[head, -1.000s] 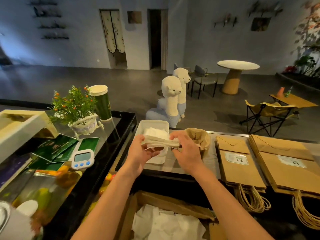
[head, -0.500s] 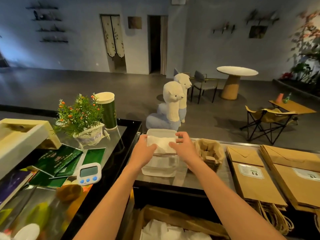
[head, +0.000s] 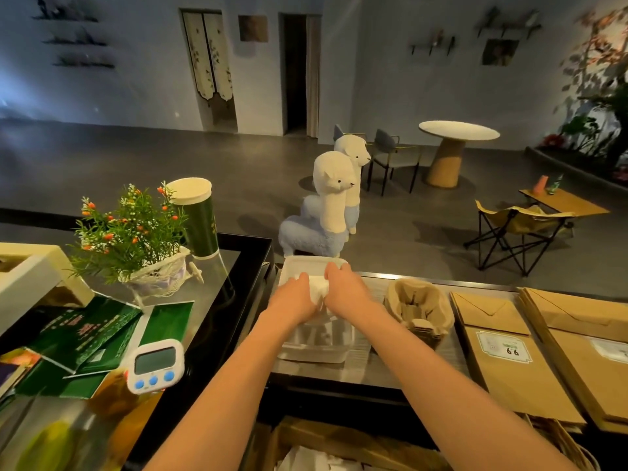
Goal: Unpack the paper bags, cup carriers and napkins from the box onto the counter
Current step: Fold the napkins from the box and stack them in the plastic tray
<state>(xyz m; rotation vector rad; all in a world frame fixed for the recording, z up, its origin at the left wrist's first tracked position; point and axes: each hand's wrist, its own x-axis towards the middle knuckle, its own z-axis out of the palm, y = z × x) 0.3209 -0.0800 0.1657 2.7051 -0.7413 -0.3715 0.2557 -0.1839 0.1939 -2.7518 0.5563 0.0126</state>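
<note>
My left forearm (head: 221, 385) and right forearm (head: 441, 379) are bare from the near edge up to the wrists, both slim and smooth. My left hand (head: 295, 298) and right hand (head: 347, 289) are bare too, showing their backs.

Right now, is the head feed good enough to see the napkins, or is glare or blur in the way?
Head view: dim, warm light on the counter; the napkins are bright and clear between the left hand and right hand; reflections sit on the glass case; wide-angle bending at the edges; the box below is dark.
</note>
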